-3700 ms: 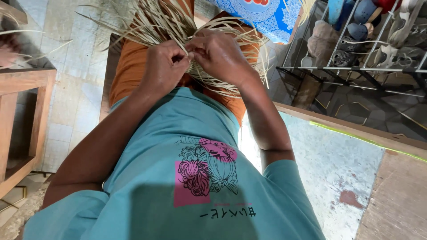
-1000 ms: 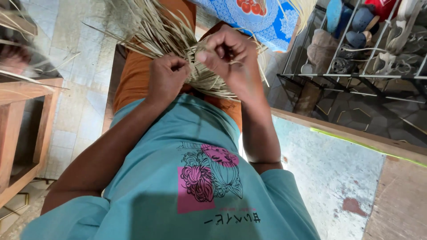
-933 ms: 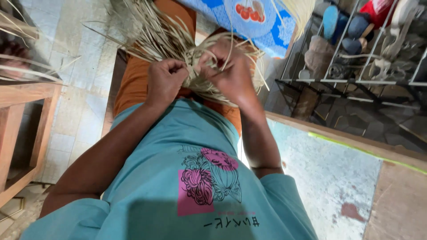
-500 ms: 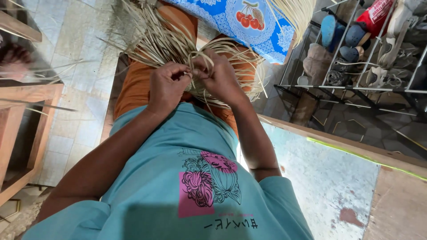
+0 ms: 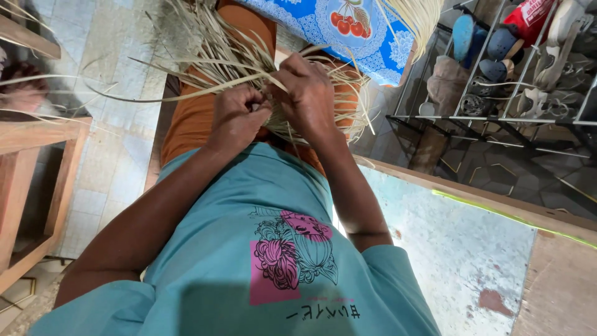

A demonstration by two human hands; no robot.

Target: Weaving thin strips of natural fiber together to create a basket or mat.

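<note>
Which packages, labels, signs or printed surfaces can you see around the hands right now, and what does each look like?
Red glossy package with pale print: top right, on the wire shoe rack, partly cut off.
Blue patterned cloth with a white lace-like design and a red cherry motif: top centre, beyond the strips.
Pink and black drawn graphic with dark lettering below it: on the teal shirt front, lower centre.
No screens or signs visible.

Left hand point(image 5: 239, 118) fisted, right hand point(image 5: 309, 93) curled just beside it, knuckles up, both forearms extended forward
</note>
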